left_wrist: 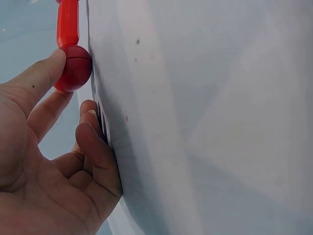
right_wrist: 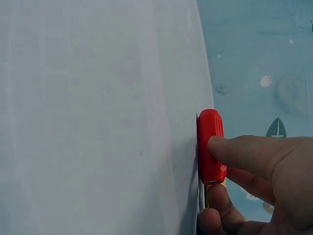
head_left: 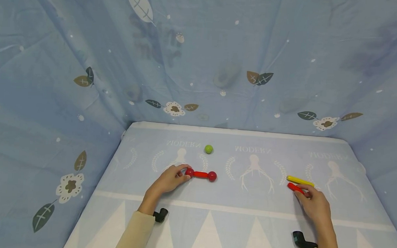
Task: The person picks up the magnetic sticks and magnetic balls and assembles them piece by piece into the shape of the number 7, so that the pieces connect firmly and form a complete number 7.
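Head view, just below the middle of the frame: the red dumbbell (head_left: 201,174) lies on the table (head_left: 232,198), its bar running sideways between two darker red balls. Its left-hand ball is the end within the grip; the bar and the other ball stick out to the right, untouched. The left hand (head_left: 171,178) pinches that ball between thumb and forefinger, with only the ball's width between their tips. In the left wrist view the gripped ball sits at upper left, thumb on its near side, the bar rising to the frame's top edge, and the remaining fingers curl loosely below it.

Toward the lower right of the head view, the right hand (head_left: 315,204) pinches a short red stick (head_left: 295,188), whose left end pokes out past the fingers. The right wrist view shows the thumb across about the middle of that stick, right of centre, its upper end free. A yellow stick (head_left: 300,181) lies just beyond it. A green ball (head_left: 209,149) rests above the dumbbell, well apart from either hand.
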`<action>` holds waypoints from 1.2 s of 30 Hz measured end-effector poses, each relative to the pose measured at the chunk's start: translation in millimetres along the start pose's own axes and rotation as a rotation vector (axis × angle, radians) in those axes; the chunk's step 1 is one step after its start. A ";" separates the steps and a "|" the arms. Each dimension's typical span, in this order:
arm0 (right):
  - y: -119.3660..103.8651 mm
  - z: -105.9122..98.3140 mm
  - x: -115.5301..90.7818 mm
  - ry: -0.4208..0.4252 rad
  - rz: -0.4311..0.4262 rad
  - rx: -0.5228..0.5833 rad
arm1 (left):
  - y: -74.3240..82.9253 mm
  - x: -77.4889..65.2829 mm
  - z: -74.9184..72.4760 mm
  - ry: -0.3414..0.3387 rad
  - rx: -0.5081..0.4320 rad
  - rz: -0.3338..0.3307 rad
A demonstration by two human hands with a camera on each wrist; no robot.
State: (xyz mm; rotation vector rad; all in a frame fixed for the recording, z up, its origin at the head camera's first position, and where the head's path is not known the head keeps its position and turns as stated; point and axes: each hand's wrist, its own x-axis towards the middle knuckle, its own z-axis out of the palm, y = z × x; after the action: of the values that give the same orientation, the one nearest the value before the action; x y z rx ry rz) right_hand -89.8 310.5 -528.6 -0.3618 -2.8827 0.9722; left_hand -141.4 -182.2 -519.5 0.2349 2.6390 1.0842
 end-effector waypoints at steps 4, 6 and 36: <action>0.1 0.9 -0.6 -0.002 0.016 -0.002 | -0.1 0.4 -0.1 0.001 -0.003 -0.006; 0.2 1.2 -0.7 -0.007 0.026 -0.002 | 0.5 0.1 -0.1 0.000 -0.004 -0.007; -56.7 27.0 -9.8 -0.137 -0.146 0.133 | -0.7 -0.7 1.1 0.011 -0.017 -0.011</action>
State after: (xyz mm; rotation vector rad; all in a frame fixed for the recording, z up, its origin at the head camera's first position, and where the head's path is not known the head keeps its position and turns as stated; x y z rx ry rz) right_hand -95.5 248.5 -515.7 -0.0760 -2.8920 1.1977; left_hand -140.4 -182.1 -520.6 0.2108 2.6370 1.1068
